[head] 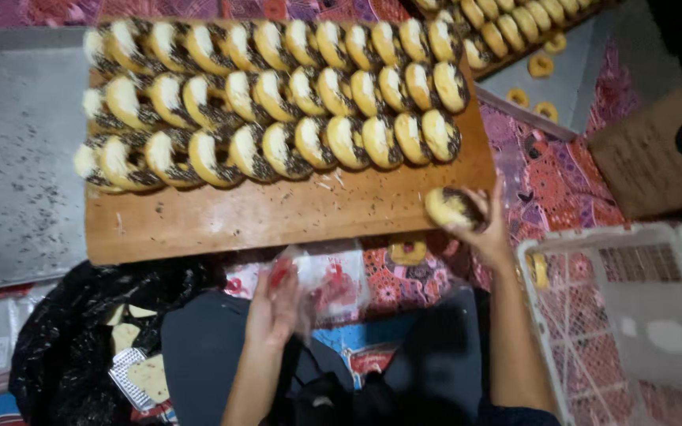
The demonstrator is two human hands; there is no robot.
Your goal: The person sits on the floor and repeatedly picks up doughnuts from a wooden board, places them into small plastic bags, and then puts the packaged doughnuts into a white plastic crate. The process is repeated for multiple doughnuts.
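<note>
my right hand (489, 229) pinches a chocolate-sprinkled doughnut (449, 208) at the near right corner of the wooden board (238, 217). my left hand (272, 309) grips a clear plastic bag (327, 285) over my lap. rows of doughnuts (278, 95) stand farther up the board; a white crate (633, 315) sits to my right.

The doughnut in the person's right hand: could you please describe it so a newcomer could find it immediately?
Start at the large wooden board carrying three rows of sprinkle-topped doughnuts. Go to its lower right corner, where the right hand grips one doughnut. Unlike the others, it sits alone, apart from the rows.
</note>
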